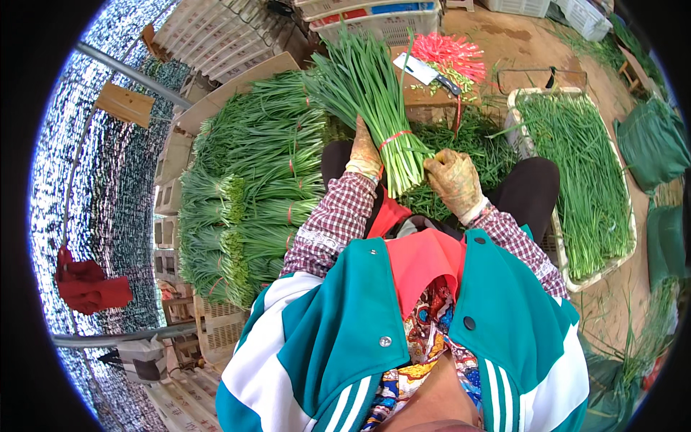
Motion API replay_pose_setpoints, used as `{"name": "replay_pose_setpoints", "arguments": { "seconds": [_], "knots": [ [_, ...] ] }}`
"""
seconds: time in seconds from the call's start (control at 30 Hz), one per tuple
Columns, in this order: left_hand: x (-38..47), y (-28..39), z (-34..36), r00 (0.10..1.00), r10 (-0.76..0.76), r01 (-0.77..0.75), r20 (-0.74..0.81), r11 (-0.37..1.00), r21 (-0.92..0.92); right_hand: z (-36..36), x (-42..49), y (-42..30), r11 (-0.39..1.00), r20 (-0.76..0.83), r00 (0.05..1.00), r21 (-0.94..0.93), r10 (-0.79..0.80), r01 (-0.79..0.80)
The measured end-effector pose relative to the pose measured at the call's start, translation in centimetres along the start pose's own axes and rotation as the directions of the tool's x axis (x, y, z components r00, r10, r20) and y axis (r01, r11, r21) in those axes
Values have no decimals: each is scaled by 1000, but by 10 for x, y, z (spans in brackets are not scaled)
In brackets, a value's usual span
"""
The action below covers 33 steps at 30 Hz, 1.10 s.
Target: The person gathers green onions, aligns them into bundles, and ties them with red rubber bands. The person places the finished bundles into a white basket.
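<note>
A bundle of garlic chives point(386, 102), bound with a red band point(395, 139), stands tilted before me, leaves away and pale stem ends towards me. My left hand point(365, 148), in a stained glove, grips its left side. At the lower right edge of the bundle, my right hand point(454, 175), gloved likewise, has its fingers curled against the outer stems and seems to pinch a few; the fingertips are partly hidden. Beyond the bundle, a cleaver point(418, 70) with a black handle lies on a wooden block point(426, 100), beside red plastic ties point(448, 54) and cut stem bits point(459, 81).
On my left, tied chive bundles point(259, 162) are piled in rows. To the right stands a white plastic crate point(629, 237) of loose chives point(577, 167). Green sacks point(653, 143) lie farther right. Stacked crates point(378, 24) stand beyond the block, and loose greens point(475, 140) lie between my knees.
</note>
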<state>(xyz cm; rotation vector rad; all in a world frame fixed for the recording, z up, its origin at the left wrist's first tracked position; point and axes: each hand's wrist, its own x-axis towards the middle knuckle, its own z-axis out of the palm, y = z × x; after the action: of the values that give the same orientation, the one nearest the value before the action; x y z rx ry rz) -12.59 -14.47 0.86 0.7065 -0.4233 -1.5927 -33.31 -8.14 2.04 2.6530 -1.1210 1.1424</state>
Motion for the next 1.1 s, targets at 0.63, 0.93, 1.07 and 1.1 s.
{"name": "replay_pose_setpoints", "arguments": {
  "seconds": [0.63, 0.93, 1.07, 1.1],
  "knots": [
    [-23, 169, -18, 985, 128, -175, 120, 765, 620, -40, 37, 11, 932, 120, 977, 298, 176, -204],
    [-87, 162, -74, 991, -71, 129, -110, 659, 741, -27, 112, 1, 974, 41, 994, 198, 101, -107],
    [-102, 127, -87, 984, -115, 179, -138, 708, 684, 32, 74, 15, 999, 174, 985, 33, 2, -8],
    [-109, 123, -85, 980, -125, 198, -155, 702, 684, 41, 63, 17, 997, 200, 980, 80, -1, -15]
  ]
}}
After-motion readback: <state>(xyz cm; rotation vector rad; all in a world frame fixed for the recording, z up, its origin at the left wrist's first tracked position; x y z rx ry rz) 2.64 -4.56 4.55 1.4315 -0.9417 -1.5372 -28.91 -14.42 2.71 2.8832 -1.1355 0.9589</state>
